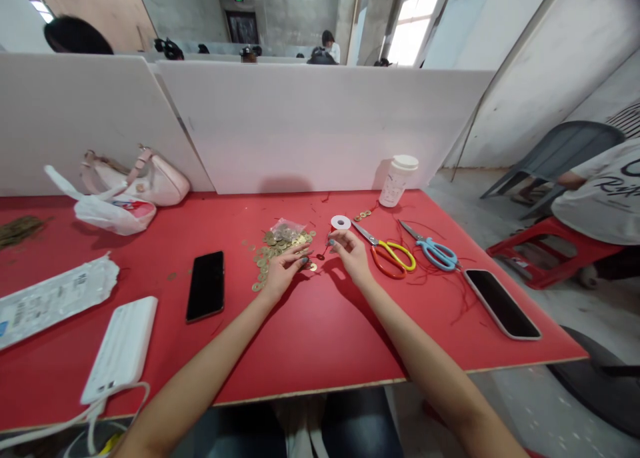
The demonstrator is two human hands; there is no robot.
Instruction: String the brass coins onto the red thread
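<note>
The left hand [289, 267] is resting low over the surface [300, 351], its thumb and fingers bending in to a narrow gap; whether it is gripping anything, I cannot tell. The right hand [350, 253] is bringing thumb and forefinger together, pinching a dark red thread [321, 257] that is lying between the two hands. One holed coin [313, 267] is lying just beside the left fingertips.

Next to the left hand, brass coins [270, 251] are spreading in a loose heap, with a clear bag [287, 230] sitting at its far edge. Just beyond the right hand a spool [341, 223] is standing, and a short row of coins [363, 215] is lying past it. To the right, yellow-and-red scissors [393, 253] and blue scissors [436, 253] are lying near each other, red scraps [463, 298] trailing around the blue pair. A cup [399, 181] is standing behind them, and a white-edged phone [503, 303] is lying by the right edge.

On the left, a black phone [205, 287], a power bank [120, 348] with its cable [103, 397], and a plastic parcel [60, 298] are lying in turn. A plastic bag [115, 211] and a handbag [163, 179] are resting near the partition [325, 125], with more coins [20, 231] piling at far left. At right, a person [600, 198] is sitting on a red stool [543, 245].
</note>
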